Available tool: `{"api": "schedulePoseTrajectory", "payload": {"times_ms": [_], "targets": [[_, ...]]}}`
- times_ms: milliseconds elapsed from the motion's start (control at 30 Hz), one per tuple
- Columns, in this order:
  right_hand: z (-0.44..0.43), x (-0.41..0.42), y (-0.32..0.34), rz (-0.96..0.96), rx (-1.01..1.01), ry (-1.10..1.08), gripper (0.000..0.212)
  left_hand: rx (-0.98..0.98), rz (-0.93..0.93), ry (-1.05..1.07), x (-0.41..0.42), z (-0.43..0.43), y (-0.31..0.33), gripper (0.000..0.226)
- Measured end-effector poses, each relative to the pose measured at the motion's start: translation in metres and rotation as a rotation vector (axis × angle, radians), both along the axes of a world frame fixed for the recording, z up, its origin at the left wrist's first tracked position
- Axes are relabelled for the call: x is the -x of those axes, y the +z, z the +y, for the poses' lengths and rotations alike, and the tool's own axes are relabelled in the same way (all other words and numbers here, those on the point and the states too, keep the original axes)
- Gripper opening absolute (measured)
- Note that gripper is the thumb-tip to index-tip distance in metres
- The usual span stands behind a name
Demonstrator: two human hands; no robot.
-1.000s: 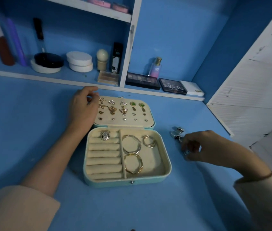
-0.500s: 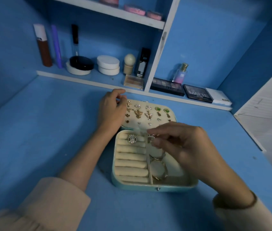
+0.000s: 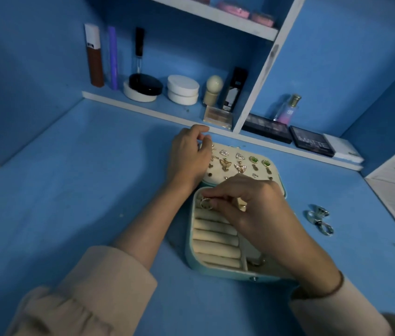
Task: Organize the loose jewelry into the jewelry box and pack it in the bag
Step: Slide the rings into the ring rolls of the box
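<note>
Teal jewelry box (image 3: 230, 275) with cream lining lies open on the blue desk (image 3: 94, 190), mid-scene. Left hand (image 3: 189, 158) curls its fingers over the far left corner of the earring-studded lid (image 3: 230, 163). Right hand (image 3: 257, 209) pinches a small silver ring (image 3: 206, 204) at the far end of the cream ring rolls (image 3: 213, 241). Loose silver jewelry pieces (image 3: 320, 219) lie on the desk, right of the box

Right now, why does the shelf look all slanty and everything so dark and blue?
Head view: the wide lens slants the shelf edge and leans its post; the light is dim and bluish, with soft shadows on the table left of the box; the right hand, pinching a ring, looks slightly blurred; the loose rings on the table glint faintly.
</note>
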State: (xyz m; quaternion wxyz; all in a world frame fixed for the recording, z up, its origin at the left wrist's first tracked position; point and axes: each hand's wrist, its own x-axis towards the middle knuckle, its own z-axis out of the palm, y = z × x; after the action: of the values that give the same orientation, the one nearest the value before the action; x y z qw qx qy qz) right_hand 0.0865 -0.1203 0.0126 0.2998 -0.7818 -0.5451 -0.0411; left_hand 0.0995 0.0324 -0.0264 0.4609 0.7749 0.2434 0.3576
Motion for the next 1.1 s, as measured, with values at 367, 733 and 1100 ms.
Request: {"api": "schedulePoseTrajectory", "payload": {"times_ms": [367, 733, 1100], "targets": [[0.0012, 0.0037, -0.0014, -0.079, 0.056, 0.055, 0.010, -0.030, -0.003, -0.004, 0.0007, -0.0005, -0.0009, 0.028], [0.0039, 0.0017, 0.0021, -0.105, 0.165, 0.116, 0.014, -0.003, -0.005, -0.024, 0.0029, 0.0002, -0.0008, 0.030], [0.0040, 0.0033, -0.0066, -0.264, 0.070, 0.061, 0.014, -0.023, -0.013, -0.025, 0.0050, 0.0016, -0.0006, 0.028]]}}
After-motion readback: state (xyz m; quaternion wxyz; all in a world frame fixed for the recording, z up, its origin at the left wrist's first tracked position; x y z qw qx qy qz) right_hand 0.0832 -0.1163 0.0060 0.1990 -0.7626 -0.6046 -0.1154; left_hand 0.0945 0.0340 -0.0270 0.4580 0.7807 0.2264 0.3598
